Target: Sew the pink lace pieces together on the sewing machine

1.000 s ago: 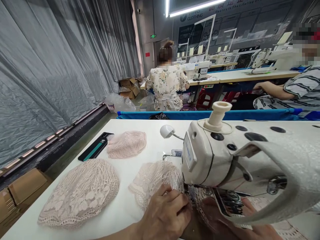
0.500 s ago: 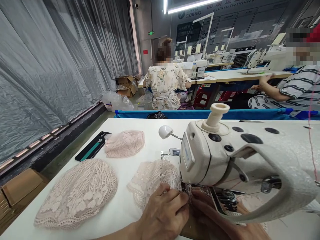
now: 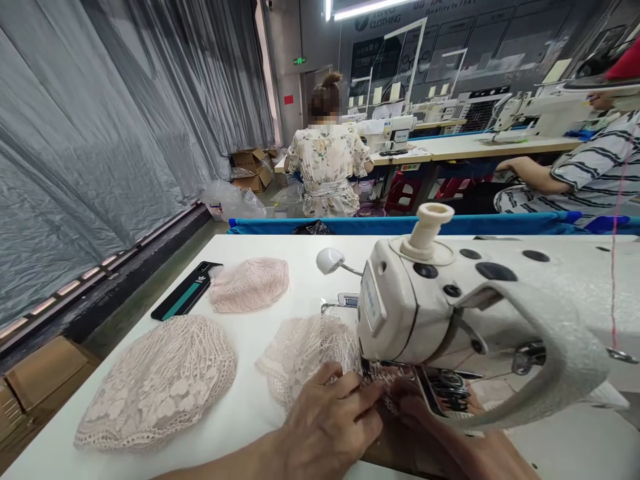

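Observation:
A pale pink lace piece (image 3: 305, 347) lies bunched on the table and runs under the head of a white sewing machine (image 3: 400, 307). My left hand (image 3: 333, 417) has its fingers bent and closed on the lace, just left of the needle area. Partly hidden behind the machine's front, my right hand (image 3: 440, 423) pinches the edge of the same lace on the other side. A short stretch of lace shows between the two hands. The needle itself is hidden.
A larger lace piece (image 3: 165, 380) sits at the left, with a smaller pink one (image 3: 253, 285) behind it. Beside that lies a black-and-green phone (image 3: 183, 293). A small white lamp (image 3: 330, 261) sticks out from the machine. Two people work at machines beyond the blue cloth (image 3: 425, 225).
My right fingers have shifted back slightly from the needle area, and more lace shows between my hands. The left hand has moved slightly right. The view has shifted a little.

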Available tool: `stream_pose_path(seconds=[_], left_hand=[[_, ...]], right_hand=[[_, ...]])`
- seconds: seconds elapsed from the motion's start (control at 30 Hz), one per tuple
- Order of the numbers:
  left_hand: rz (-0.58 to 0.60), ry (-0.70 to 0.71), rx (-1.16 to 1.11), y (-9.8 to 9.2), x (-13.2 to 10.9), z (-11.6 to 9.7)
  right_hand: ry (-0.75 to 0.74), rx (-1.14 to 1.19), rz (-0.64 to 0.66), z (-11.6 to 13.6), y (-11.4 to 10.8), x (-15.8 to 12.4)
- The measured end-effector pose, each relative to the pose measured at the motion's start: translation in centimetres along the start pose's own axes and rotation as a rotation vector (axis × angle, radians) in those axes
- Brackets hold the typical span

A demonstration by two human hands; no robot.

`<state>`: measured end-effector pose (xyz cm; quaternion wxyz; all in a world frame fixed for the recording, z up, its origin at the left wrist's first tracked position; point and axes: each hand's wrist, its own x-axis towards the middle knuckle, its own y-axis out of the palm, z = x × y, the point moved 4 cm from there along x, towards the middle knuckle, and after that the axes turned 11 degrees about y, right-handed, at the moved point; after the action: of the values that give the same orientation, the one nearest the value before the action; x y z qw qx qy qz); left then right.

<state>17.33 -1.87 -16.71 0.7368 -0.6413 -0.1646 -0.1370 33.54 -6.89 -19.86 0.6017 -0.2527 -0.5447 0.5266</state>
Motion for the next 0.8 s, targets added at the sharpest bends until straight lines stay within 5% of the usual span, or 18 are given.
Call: stream_pose_path(seconds=[0.23, 0.57, 0.8], left_hand=[[0.005, 0.009, 0.004, 0.0, 0.1, -0.2], [0.059, -0.002, 0.002, 0.0, 0.2, -0.4], [0.025, -0.008, 0.008, -0.2, 0.2, -0.3]], right_hand=[[0.048, -0.023, -0.073, -1.4, 1.9, -0.2], [-0.091, -0.085, -0.125, 1.5, -1.5, 1.8], [-0.144, -0.211, -0.062, 0.7, -2.7, 0.6]])
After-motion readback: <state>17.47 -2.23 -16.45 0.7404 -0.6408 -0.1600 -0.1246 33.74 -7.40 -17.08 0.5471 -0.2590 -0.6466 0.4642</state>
